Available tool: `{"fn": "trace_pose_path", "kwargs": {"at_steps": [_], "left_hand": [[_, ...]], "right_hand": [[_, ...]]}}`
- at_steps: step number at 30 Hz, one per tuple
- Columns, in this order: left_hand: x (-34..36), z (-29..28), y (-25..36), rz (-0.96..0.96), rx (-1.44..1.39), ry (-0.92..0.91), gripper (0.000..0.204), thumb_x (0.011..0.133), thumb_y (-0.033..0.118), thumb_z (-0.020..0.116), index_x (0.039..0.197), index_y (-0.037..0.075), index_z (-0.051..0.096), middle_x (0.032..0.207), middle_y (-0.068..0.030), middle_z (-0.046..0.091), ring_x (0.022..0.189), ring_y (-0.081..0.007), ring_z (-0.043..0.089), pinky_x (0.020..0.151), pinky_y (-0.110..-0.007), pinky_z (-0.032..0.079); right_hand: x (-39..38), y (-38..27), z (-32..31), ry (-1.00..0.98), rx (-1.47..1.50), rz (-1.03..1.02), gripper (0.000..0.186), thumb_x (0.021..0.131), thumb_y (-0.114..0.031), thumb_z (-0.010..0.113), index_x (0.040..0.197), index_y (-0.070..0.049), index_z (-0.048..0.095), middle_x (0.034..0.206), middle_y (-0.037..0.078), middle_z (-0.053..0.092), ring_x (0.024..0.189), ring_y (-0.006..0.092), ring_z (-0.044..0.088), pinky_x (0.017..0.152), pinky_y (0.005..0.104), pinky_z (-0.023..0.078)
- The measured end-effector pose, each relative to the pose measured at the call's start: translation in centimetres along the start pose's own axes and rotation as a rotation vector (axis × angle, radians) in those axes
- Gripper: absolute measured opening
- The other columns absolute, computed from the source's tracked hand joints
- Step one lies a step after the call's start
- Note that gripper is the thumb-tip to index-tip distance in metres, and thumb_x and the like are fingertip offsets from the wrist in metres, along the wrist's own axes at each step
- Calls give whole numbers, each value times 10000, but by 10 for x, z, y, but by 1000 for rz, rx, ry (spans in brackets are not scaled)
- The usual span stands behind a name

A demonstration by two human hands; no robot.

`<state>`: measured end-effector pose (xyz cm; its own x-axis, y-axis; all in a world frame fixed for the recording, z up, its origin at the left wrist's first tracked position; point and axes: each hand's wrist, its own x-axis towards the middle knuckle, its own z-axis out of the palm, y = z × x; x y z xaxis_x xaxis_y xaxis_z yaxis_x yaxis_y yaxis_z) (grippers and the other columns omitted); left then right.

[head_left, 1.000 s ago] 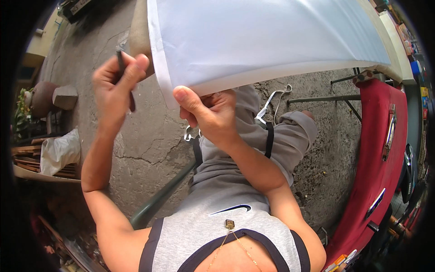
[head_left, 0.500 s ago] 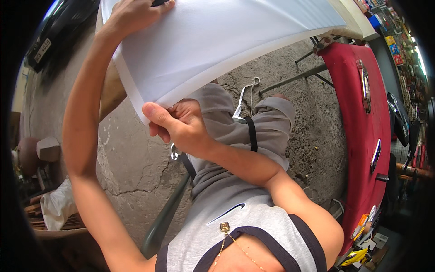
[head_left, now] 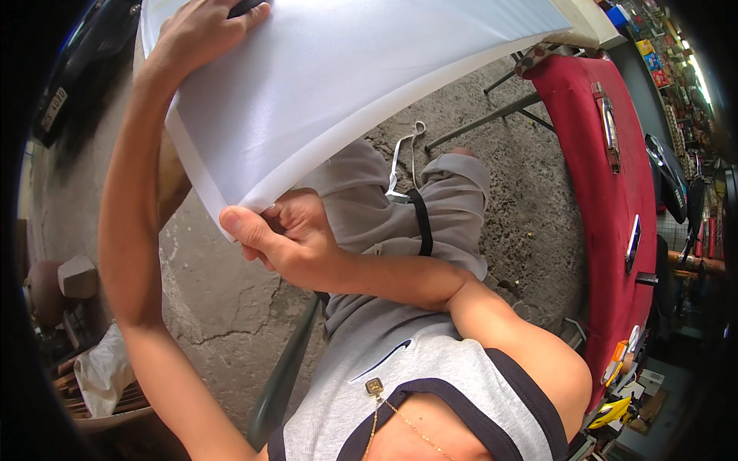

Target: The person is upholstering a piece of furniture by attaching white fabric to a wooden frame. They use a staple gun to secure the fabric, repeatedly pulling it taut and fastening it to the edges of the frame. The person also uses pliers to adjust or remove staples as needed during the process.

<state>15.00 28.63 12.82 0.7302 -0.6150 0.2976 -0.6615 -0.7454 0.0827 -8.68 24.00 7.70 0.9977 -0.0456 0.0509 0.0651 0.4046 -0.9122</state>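
A large white sheet (head_left: 323,54) with a paler folded border spans the top of the view over my lap. My right hand (head_left: 280,234) grips its lower corner, thumb on top and fingers curled under. My left hand (head_left: 211,27) is up on the sheet near the top edge, fingers closed on a small dark object (head_left: 246,7), which is partly hidden and which I cannot identify. A pale board edge (head_left: 596,19) shows beyond the sheet's right end. Looped white straps (head_left: 397,161) hang past my knees.
A red padded surface (head_left: 576,123) with metal pieces curves along the right, beside dark metal legs (head_left: 492,119) and crowded shelves (head_left: 676,77). A dark vehicle (head_left: 81,69) is at upper left. A crate with a white sack (head_left: 104,369), a concrete block (head_left: 77,275) and a round pot (head_left: 46,292) sit at left.
My left hand has swung up and forward from the left onto the sheet with the dark object. My right hand has moved left and toward me in the view, the sheet's corner with it.
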Motion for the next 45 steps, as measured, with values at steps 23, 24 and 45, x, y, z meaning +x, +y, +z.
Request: {"fn": "trace_pose_path", "kwargs": {"at_steps": [23,24,45], "left_hand": [[31,-38,84,215,-236,-126,392,894,296,527,1216,73,543,795,-113,573,683,-200,527,653,-338,424],[37,-45,100,216,-229,-149,392,893,289,530,1215,67,542,794,-106,573,660,-189,511,629,-333,418],[57,-25,192,413,-176,-259,381,782,175,659,1158,134,610,668,-64,490,495,-154,470,487,-296,403]], "right_hand": [[41,44,-30,-97,-33,-709,120,777,-105,673,707,-58,588,725,41,560,695,222,542,661,350,410],[41,42,-27,-119,-25,-702,119,780,-110,671,715,-57,586,736,42,559,708,226,538,668,356,406],[44,40,-39,-339,106,-588,225,865,-216,574,745,-26,560,719,93,555,744,299,548,715,405,407]]}}
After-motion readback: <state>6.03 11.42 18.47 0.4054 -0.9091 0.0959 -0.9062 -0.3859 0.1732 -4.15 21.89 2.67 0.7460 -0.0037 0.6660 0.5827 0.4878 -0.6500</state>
